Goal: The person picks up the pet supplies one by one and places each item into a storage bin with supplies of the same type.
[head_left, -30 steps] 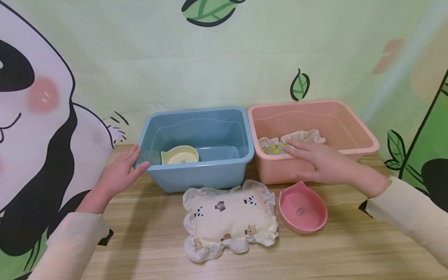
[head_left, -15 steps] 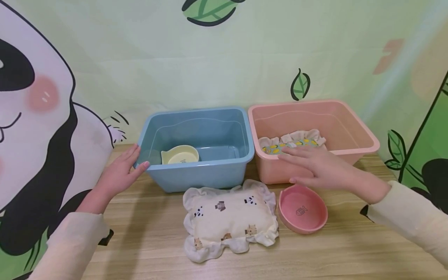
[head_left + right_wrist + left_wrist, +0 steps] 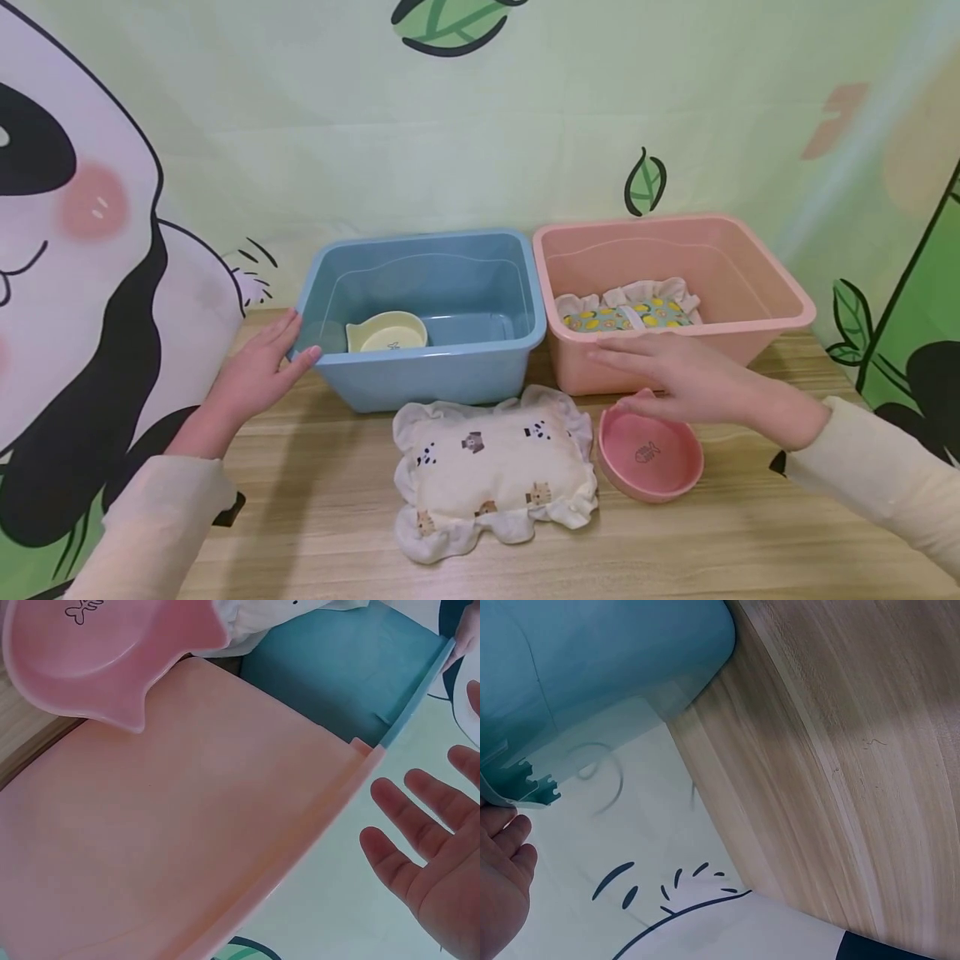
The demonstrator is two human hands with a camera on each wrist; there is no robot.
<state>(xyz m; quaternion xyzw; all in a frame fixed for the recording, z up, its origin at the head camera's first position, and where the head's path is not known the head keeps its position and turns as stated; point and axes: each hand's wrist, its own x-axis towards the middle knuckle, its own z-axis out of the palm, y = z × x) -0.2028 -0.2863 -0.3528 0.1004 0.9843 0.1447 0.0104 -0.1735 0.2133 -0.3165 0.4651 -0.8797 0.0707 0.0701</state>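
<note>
My left hand (image 3: pixel 258 367) touches the left rim of a blue plastic basin (image 3: pixel 435 379), fingers nearly straight and thumb apart. The left wrist view has its fingertips (image 3: pixel 514 832) right at that rim. Extended and holding nothing, my right hand (image 3: pixel 686 375) hovers in front of the pink basin (image 3: pixel 592 371), overlapping the edge of a pink cat-eared bowl (image 3: pixel 652 471) in the head view. A cream cat-eared bowl (image 3: pixel 390 332) sits inside the blue basin. Inside the pink one lies a lemon-print, frilled cloth item (image 3: pixel 600 320), partly hidden by the front wall.
A frilled white cushion (image 3: pixel 498 467) with animal prints lies on the wooden table (image 3: pixel 337 517), left of the pink bowl and in front of the blue basin. Both basins stand side by side against a printed backdrop (image 3: pixel 465 142) with a panda and leaves.
My right hand has drawn back and down from over the pink basin toward the pink bowl, uncovering more of the lemon-print item. My left hand stays at the blue rim.
</note>
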